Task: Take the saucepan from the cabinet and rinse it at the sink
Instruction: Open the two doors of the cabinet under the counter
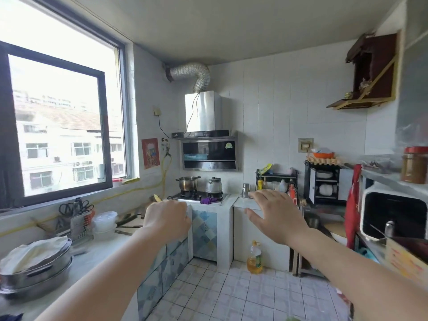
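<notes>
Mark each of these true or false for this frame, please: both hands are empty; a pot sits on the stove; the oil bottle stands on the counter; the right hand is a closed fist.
1. Both hands are empty. True: the left hand and the right hand hold nothing visible.
2. A pot sits on the stove. True: the steel pot is on the stove, beside a kettle.
3. The oil bottle stands on the counter. False: the oil bottle is on the floor.
4. The right hand is a closed fist. False: its fingers are spread.
</notes>
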Action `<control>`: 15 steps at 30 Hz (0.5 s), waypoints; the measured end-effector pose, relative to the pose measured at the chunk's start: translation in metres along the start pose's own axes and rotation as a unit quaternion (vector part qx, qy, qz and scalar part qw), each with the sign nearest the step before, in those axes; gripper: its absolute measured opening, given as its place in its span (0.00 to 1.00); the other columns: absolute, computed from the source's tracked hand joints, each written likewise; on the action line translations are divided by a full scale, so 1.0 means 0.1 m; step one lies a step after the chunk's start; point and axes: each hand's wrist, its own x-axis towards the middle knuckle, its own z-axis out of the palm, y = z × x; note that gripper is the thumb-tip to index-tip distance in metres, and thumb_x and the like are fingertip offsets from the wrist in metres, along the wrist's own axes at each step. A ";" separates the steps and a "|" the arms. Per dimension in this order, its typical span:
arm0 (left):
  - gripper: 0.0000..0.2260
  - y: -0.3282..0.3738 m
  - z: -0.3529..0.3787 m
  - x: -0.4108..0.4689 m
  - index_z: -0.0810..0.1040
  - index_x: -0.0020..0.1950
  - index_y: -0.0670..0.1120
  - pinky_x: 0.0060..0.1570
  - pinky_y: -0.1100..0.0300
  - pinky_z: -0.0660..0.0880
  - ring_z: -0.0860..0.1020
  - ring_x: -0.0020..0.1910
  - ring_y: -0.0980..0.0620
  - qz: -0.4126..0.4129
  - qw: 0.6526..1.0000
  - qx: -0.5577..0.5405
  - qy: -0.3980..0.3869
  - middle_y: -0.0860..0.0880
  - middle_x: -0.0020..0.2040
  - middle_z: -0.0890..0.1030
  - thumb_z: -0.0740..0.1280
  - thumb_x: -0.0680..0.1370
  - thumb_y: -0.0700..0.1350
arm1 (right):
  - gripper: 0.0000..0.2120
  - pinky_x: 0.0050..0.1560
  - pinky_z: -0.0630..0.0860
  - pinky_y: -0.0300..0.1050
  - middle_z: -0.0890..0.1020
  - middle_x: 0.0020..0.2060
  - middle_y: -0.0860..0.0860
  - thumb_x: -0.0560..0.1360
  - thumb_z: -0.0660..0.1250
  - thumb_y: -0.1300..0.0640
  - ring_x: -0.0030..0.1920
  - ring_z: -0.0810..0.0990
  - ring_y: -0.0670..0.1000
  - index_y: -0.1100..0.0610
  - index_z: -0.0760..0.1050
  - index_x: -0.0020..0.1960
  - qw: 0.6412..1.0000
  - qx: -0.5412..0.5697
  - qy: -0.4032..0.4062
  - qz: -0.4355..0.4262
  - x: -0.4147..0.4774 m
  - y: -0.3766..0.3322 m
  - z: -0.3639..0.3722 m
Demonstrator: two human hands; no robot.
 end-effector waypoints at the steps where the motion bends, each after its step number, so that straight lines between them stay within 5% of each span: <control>1: 0.13 0.05 0.09 0.23 0.78 0.53 0.50 0.43 0.56 0.77 0.80 0.46 0.49 -0.001 1.000 -0.003 0.002 0.51 0.50 0.83 0.57 0.77 0.52 | 0.26 0.72 0.53 0.46 0.69 0.70 0.48 0.78 0.49 0.40 0.71 0.64 0.49 0.52 0.62 0.72 1.000 0.001 -0.001 0.001 0.19 0.15 0.11; 15: 0.13 0.30 1.63 2.69 0.76 0.54 0.48 0.40 0.57 0.71 0.77 0.44 0.48 -0.023 0.999 -0.020 -0.013 0.49 0.49 0.82 0.57 0.77 0.52 | 0.29 0.71 0.57 0.47 0.69 0.70 0.47 0.76 0.46 0.38 0.71 0.64 0.48 0.52 0.64 0.71 0.999 0.032 -0.024 -0.011 2.26 1.51 1.94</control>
